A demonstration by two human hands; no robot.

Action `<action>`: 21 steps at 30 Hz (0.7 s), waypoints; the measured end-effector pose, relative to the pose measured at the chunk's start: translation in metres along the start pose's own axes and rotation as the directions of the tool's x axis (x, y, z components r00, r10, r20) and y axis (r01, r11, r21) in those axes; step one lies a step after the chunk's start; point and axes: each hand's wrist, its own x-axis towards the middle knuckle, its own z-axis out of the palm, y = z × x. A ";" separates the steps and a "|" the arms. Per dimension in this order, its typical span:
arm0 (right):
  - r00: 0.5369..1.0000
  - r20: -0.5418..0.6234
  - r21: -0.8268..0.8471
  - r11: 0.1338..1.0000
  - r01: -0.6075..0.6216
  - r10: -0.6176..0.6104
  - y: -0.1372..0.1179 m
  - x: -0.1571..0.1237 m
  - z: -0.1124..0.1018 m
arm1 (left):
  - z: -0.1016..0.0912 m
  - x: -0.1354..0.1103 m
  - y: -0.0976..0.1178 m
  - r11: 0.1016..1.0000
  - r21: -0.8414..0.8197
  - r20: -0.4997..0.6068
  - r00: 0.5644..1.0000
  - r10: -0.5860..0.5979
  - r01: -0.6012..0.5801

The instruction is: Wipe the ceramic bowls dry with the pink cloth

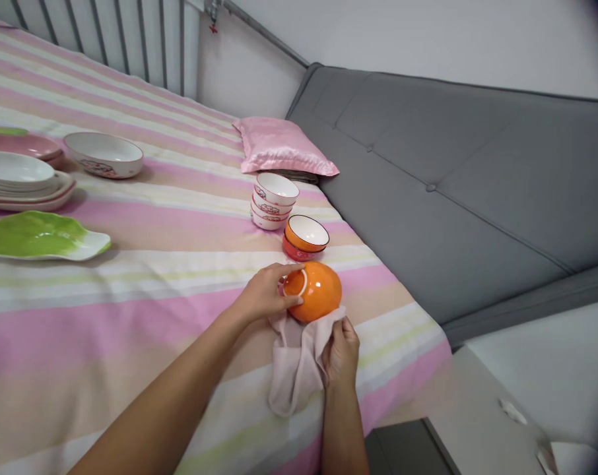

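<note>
My left hand (272, 290) grips an orange bowl (323, 290) by its base ring, and the bowl is tipped on its side with its underside toward me. In my right hand (342, 349) is a pale pink cloth (296, 369), pinched at the bowl's lower edge and hanging down over the bedspread. Just beyond the held bowl, another orange bowl (306, 234) sits in a red bowl (303, 253). Behind these stands a stack of several white bowls (274, 204) with red rims.
Leftward on the striped bedspread (170, 336) lie a green leaf-shaped dish (36, 236), stacked white plates (16, 171), a pink dish (26, 144) and a wide white bowl (103, 155). A pink pillow (284, 146) rests near the grey headboard (457, 178) on the right.
</note>
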 end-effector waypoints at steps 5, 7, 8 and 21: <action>0.992 -0.009 0.070 0.989 -0.127 0.128 0.003 0.000 -0.001 | 0.002 0.002 -0.005 0.997 -0.063 -0.026 0.998 -0.054 0.052; 0.990 0.007 0.053 0.989 -0.138 0.138 0.002 -0.001 -0.002 | 0.002 0.002 -0.004 0.994 -0.075 -0.030 0.996 -0.082 0.080; 0.990 0.016 0.044 0.989 -0.141 0.140 0.001 -0.001 -0.001 | 0.002 0.002 -0.004 0.992 -0.080 -0.031 0.995 -0.097 0.094; 0.994 0.079 -0.114 0.991 -0.070 0.079 -0.004 -0.001 0.002 | 0.001 0.003 -0.003 0.990 -0.048 -0.063 0.989 -0.135 0.132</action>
